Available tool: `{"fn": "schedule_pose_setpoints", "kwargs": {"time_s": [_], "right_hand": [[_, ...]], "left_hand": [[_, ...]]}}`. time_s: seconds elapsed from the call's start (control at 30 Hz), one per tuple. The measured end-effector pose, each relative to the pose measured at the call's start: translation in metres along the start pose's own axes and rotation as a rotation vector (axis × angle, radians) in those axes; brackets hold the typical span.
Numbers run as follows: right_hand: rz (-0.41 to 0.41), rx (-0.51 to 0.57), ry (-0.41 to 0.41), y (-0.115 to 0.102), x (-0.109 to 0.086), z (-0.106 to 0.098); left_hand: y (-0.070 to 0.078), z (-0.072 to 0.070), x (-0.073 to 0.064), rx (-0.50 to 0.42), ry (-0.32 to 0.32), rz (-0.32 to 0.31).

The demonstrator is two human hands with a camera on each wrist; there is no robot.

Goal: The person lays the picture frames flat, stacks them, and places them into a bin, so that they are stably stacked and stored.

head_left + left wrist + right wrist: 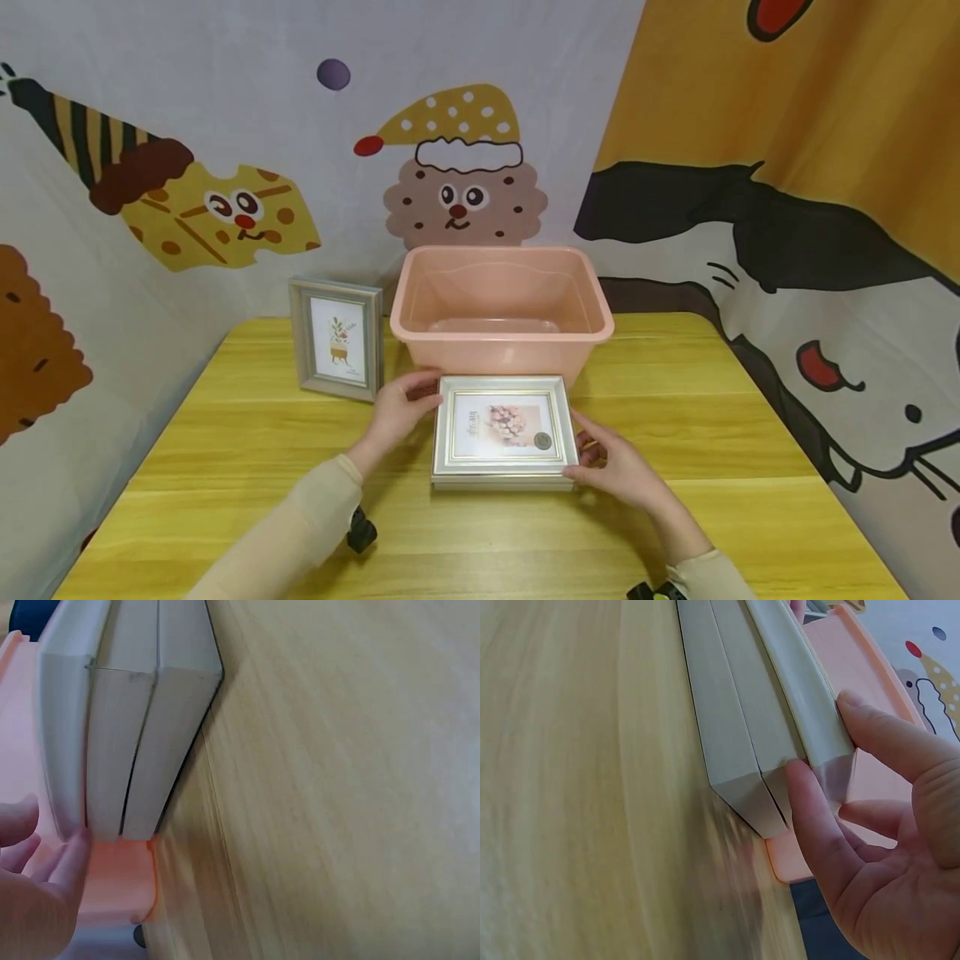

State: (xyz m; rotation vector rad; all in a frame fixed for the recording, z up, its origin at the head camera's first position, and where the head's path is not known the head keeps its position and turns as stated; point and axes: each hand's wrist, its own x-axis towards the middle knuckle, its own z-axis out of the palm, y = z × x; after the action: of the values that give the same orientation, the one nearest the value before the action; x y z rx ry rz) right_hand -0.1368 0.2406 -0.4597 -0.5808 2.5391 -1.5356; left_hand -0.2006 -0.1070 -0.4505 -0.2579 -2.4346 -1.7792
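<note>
A silver-white picture frame point(468, 417) lies face up on top of a stack, its print showing pink flowers and a round dark sticker near one corner. Two more frames point(116, 757) are under it, seen edge-on in both wrist views. At the left edge, my left hand point(397, 412) holds the top frame between thumb and fingers. My right hand point(622, 471) pinches its near right corner, thumb over the face and a fingertip point(799, 769) at the seam below it. Some fingers of each hand are partly hidden.
Directly behind the stack stands a pink plastic basin point(502, 354). To its left, a grey picture frame point(300, 342) with a potted-plant print stands upright. All rest on a yellow wood-grain table point(750, 467). A cartoon-printed cloth point(262, 100) hangs behind.
</note>
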Motion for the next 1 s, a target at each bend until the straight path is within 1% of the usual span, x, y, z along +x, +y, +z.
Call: {"fn": "schedule_pose_setpoints", "kwargs": {"time_s": [0.07, 0.27, 0.4, 0.57, 0.67, 0.8, 1.0], "right_hand": [[0.008, 0.001, -0.002, 0.001, 0.000, 0.000], [0.012, -0.008, -0.004, 0.001, 0.000, 0.000], [0.022, -0.037, -0.006, 0.000, 0.001, 0.000], [0.009, -0.059, -0.008, -0.001, 0.001, -0.001], [-0.011, -0.061, -0.007, 0.000, 0.002, 0.000], [-0.017, -0.064, -0.004, 0.001, 0.001, 0.000], [-0.008, -0.073, -0.001, -0.001, 0.002, 0.000]], "left_hand": [[0.000, -0.002, -0.001, -0.018, -0.019, -0.005], [0.001, -0.008, -0.003, -0.079, -0.115, -0.011], [0.002, -0.008, -0.005, -0.116, -0.154, -0.025], [0.001, -0.008, -0.007, -0.122, -0.183, -0.036], [0.002, -0.008, -0.008, -0.119, -0.199, -0.027], [0.004, -0.007, -0.010, -0.118, -0.217, -0.021], [0.008, -0.006, -0.012, -0.102, -0.205, -0.038]]}}
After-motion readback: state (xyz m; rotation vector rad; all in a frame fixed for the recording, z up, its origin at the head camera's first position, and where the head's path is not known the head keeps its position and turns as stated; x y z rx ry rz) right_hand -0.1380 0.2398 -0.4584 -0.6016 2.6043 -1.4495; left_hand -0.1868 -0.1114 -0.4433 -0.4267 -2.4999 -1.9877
